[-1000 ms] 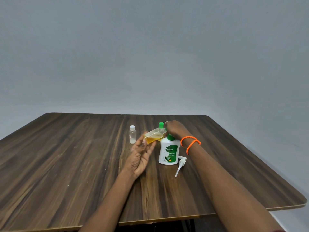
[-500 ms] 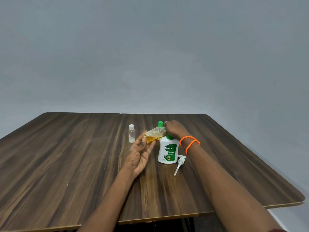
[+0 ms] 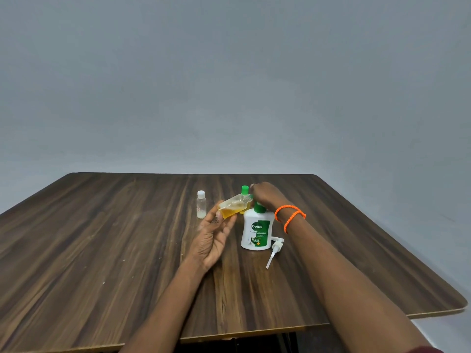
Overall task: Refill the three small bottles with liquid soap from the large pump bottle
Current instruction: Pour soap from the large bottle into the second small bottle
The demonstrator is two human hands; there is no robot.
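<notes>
While the left hand pinches a tilted small bottle (amber soap inside), the right hand twists its cap, uprighting next.

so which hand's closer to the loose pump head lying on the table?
Right. The right hand is up behind the Dettol bottle, over the pump head; the left hand is across that bottle.

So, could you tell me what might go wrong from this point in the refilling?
The clear small bottle of amber soap lies tilted between the left hand and right hand; an unsealed neck could leak onto the dark wooden table.

The right wrist sits close above the white and green pump bottle, whose white pump head lies beside it; a nudge could tip and spill it.
</notes>
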